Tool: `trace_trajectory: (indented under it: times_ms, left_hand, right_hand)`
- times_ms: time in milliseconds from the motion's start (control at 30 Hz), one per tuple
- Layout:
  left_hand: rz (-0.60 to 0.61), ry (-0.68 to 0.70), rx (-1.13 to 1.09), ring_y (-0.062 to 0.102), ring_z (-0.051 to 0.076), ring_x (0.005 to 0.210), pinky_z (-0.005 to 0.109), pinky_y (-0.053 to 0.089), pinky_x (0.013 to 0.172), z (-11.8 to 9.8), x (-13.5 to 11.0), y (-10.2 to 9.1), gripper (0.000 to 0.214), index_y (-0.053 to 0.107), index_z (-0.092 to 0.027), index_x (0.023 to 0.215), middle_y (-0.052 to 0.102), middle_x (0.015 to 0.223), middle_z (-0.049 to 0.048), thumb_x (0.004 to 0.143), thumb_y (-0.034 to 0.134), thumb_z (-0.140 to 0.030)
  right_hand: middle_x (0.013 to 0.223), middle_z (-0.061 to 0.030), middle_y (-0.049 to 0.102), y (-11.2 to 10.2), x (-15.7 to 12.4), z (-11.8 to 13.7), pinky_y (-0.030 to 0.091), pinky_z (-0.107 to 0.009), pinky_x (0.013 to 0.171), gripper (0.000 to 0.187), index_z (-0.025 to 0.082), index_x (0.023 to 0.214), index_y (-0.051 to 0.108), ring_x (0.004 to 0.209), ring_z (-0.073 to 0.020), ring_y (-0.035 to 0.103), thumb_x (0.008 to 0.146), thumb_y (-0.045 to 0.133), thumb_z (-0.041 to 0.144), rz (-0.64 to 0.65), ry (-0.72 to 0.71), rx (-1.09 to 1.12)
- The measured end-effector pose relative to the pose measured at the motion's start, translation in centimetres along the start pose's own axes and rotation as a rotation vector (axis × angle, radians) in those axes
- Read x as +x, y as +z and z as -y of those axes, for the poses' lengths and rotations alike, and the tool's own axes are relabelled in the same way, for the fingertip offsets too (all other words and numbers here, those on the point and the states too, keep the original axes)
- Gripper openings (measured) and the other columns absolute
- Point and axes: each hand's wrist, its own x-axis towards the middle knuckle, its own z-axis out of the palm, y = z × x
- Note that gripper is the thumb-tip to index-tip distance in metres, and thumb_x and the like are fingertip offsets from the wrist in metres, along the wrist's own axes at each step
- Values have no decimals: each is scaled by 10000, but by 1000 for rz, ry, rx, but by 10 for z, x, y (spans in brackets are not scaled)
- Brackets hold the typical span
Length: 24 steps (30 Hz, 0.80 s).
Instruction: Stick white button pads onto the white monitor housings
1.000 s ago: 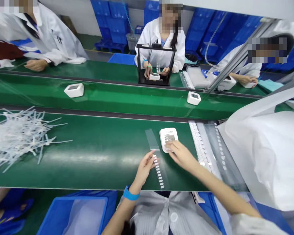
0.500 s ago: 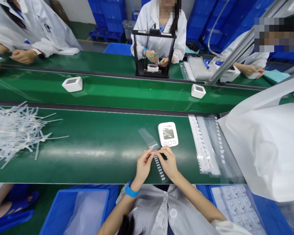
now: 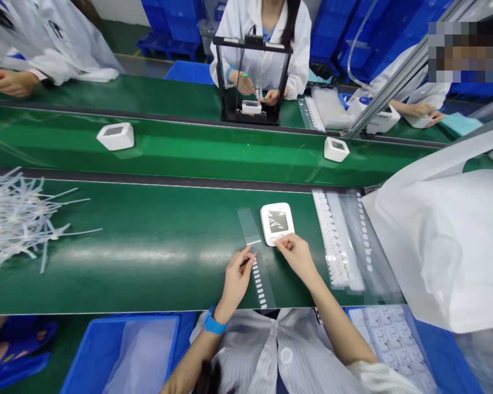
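Note:
A white blood pressure monitor (image 3: 277, 223) with a grey screen and buttons lies on the green work surface. My right hand (image 3: 298, 257) touches its lower edge near the buttons, with thumb and fingertips pinched together; anything small between them is too hidden to name. To the left, my left hand (image 3: 237, 278) pinches the edge of a clear sticker strip (image 3: 259, 284) carrying a row of small whitish ovals. The strip's bare clear end reaches away from me, left of the monitor.
White cable ties (image 3: 20, 219) are heaped at the left. Sticker sheets (image 3: 332, 241) and a large white bag (image 3: 443, 246) occupy the right. Beyond the ledge, a conveyor belt (image 3: 213, 148) carries white monitors (image 3: 117, 137). Co-workers sit across; a black frame (image 3: 250, 82) stands before one.
My right hand has moved from the sticker strip to the monitor's lower buttons. My left hand stays at the strip, which has turned slightly. My view has shifted a little.

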Motion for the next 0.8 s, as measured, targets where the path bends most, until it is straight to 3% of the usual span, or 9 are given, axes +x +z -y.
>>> trace_trajectory:
  times_ms: [200, 800]
  left_hand:
    - [-9, 9, 9, 670, 220, 996, 318, 514, 867, 0, -1, 0, 355, 624, -217, 1200, 661, 969, 50, 860, 618, -321]
    - [8, 20, 64, 668, 190, 986, 293, 527, 855, 2, 1, 0, 339, 607, -242, 1222, 629, 1006, 40, 892, 584, -315]
  right_hand:
    - [677, -22, 643, 1, 17, -3, 478, -306, 572, 177, 210, 662, 635, 579, -170, 586, 752, 648, 362, 8, 58, -50]
    - [707, -33, 643, 1, 18, 2, 470, -305, 597, 165, 202, 645, 619, 601, -170, 596, 752, 640, 326, 30, 105, -93]
